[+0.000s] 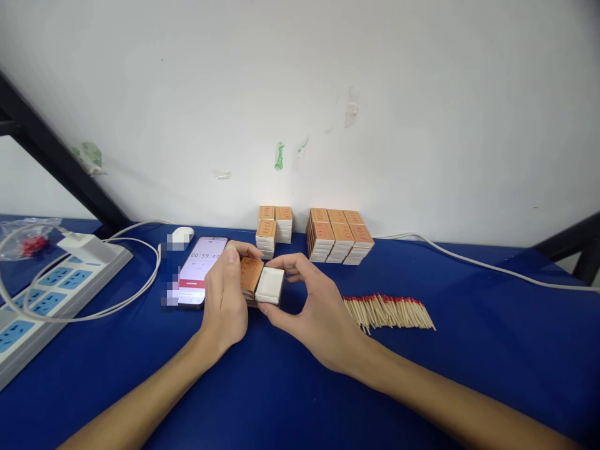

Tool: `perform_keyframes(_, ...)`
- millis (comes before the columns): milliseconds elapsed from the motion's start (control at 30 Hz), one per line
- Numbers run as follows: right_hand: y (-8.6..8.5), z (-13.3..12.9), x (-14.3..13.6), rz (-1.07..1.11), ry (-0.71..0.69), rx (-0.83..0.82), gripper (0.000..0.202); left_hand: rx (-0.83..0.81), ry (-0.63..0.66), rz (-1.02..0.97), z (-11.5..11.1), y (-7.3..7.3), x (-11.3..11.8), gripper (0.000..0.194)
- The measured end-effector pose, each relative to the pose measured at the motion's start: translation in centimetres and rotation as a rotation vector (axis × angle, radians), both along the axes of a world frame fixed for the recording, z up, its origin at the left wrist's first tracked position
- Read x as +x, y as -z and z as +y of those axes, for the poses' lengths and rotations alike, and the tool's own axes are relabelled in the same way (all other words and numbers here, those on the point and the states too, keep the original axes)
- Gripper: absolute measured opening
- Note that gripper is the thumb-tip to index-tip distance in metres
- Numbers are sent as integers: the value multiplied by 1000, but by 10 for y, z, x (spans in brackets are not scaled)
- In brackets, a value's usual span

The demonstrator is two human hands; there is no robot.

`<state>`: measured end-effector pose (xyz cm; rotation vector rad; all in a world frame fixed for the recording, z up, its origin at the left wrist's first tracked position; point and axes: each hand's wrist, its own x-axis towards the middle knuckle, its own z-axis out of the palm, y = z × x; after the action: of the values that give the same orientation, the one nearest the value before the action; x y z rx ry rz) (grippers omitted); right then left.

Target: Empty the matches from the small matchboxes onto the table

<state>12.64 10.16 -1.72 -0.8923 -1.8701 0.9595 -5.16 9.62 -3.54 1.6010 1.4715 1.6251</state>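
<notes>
My left hand (225, 304) is curled around a small stack of orange-topped matchboxes (252, 275), just in front of the phone. Against their right side sits a white matchbox tray (270, 285), its open side up and its inside bare. The thumb and fingers of my right hand (319, 312) close on the tray from the right. What lies under the tray is mostly hidden. To the right of my right hand, a row of loose matches (389, 312) is spread on the blue table (300, 400), red heads away from me.
Stacked matchboxes stand near the wall in a smaller group (267, 231) and a larger block (340, 234). A phone (201, 269) with a running timer lies left. Further left are a power strip (60, 287), white cables (140, 284) and a plastic bag (30, 240).
</notes>
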Motion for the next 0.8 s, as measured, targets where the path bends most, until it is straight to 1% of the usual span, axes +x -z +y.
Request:
perform_keyframes(100,-10,1,7,-23,21,20,46,25,8,-4,0,0,0,57)
perform_keyframes(167,-21,8,16,-33,55,73,42,51,5,-10,0,-1,-1,55)
perform_keyframes(233,-35,21,27,-91,141,226,36,85,-9,-19,-1,-2,-2,55)
perform_keyframes(267,-42,30,31,-148,227,349,37,103,-19,-21,-1,-3,-2,55)
perform_keyframes(300,-47,40,34,-294,320,483,36,122,-31,-21,-1,-3,-3,54)
perform_keyframes(333,-52,50,35,-512,398,619,37,139,-44,-19,-1,-4,-3,54)
perform_keyframes(400,-57,68,32,-685,412,707,39,168,-67,-15,-1,-7,-4,52)
perform_keyframes(500,-57,86,17,-916,364,810,36,194,-96,-17,0,-9,-7,50)
perform_keyframes(600,-52,96,0,-1106,308,889,32,208,-118,-25,1,-10,-9,50)
perform_keyframes(700,-48,104,-11,-1235,313,940,35,223,-131,-41,2,-11,-12,50)
perform_keyframes(800,-45,110,-16,-1327,334,985,36,235,-136,-62,3,-12,-13,50)
